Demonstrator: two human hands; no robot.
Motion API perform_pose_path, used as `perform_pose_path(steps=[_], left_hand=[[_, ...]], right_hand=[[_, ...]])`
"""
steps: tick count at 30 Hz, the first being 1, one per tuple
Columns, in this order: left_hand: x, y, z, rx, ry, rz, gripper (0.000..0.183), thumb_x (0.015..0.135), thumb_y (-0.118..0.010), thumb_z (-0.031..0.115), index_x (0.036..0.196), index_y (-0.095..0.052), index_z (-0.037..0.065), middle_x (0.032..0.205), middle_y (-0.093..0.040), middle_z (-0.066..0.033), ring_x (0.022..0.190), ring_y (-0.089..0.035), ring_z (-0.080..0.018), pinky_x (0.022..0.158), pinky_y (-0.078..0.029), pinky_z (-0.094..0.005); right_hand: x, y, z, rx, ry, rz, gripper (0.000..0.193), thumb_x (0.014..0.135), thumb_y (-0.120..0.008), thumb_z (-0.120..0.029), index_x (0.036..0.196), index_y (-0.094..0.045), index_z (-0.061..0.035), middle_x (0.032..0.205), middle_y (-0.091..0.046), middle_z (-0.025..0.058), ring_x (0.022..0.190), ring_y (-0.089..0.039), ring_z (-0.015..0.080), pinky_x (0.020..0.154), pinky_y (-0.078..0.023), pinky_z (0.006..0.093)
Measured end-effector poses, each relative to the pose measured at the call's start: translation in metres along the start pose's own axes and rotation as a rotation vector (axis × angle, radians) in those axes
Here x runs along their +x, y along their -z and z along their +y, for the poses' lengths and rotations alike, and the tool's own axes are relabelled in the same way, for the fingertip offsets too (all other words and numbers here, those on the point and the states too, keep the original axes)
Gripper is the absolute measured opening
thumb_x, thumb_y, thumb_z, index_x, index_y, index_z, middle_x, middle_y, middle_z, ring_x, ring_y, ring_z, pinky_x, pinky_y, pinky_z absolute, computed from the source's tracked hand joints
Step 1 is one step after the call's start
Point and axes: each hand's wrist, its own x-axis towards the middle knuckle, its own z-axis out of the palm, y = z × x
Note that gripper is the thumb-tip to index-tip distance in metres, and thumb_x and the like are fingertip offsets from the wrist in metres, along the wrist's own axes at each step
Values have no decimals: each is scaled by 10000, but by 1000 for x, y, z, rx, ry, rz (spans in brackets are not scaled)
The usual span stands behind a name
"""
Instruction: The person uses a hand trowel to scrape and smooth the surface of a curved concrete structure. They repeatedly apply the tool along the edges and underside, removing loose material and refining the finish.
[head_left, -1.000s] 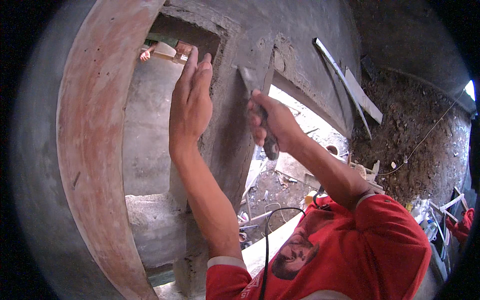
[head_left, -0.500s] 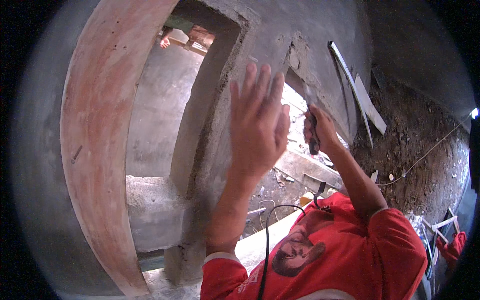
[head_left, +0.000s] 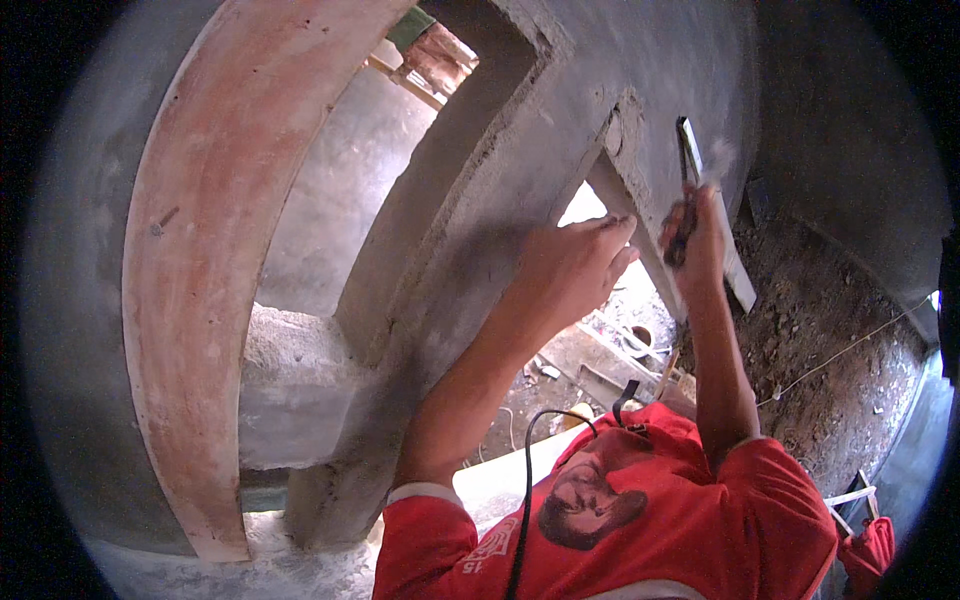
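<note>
My left hand (head_left: 580,262) is beside the triangular opening in the grey plastered wall (head_left: 505,215), its back turned up. The fingers bend forward, partly hidden by the back of the hand; the thumb stands apart and nothing shows between them. My right hand (head_left: 697,232) is wrapped round the dark handle (head_left: 681,240) of a hand tool, raised to the right of the opening. The tool's pale head (head_left: 716,160) is smeared by motion, so its kind is unclear. Whether the left hand touches the wall cannot be told.
A curved reddish board (head_left: 215,230) with a nail (head_left: 165,220) spans the left. Behind it is a rectangular opening with a rough edge (head_left: 470,165). A light strip (head_left: 735,265) leans against the wall at right, above rubble-strewn soil (head_left: 800,330). A black cable (head_left: 528,480) hangs over my red shirt.
My left hand has moved right and down, its spread fingers now bent. My right hand has moved right with the tool still in it. The view has shifted, so the wall openings lie further right.
</note>
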Motion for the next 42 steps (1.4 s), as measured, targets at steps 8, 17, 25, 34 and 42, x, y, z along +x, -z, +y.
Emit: perform_pose_path(steps=[8, 17, 25, 34, 42], left_hand=[[15, 102, -42, -101, 201, 491, 597, 1044, -419, 472, 1335, -584, -22, 1305, -610, -263, 1242, -576, -394, 1045, -431, -407], [55, 109, -72, -462, 296, 121, 980, 975, -115, 746, 1527, -315, -39, 1514, -477, -160, 1481, -308, -270, 1237, -112, -410], [57, 106, -81, -428, 259, 148, 957, 978, -213, 747, 1434, -480, -51, 1554, -407, -202, 1508, -265, -273, 1220, -154, -346], [50, 110, -78, -145, 121, 98, 842, 1026, -266, 649, 1442, -454, -59, 1486, -455, -279, 1418, -407, -385, 1165, -304, -383], [-3, 39, 8, 183, -39, 434, 707, 914, -624, 487, 1309, -503, -87, 1277, -552, -288, 1247, -512, -429, 1063, -328, -636]], right_hand=[[-70, -98, -2, -132, 30, -452, 531, 1065, -388, -493, 1266, -475, -9, 703, -514, 59, 482, -514, 159, 447, -474, 335], [-79, -150, 6, 59, 24, -496, 597, 1043, -404, -552, 1212, -476, 16, 686, -512, 62, 437, -504, 166, 362, -414, 312], [-69, -148, -19, 107, -53, -420, 563, 1049, -405, -529, 1205, -484, 6, 669, -508, 39, 411, -493, 162, 342, -393, 311], [-51, -146, -20, 246, -1, -243, 435, 1052, -442, -449, 1170, -546, -44, 686, -523, 11, 488, -495, 135, 422, -404, 308], [-18, -41, 64, -356, 23, -119, 399, 1032, -487, -459, 1157, -593, -95, 741, -572, -11, 547, -505, 98, 471, -417, 274]])
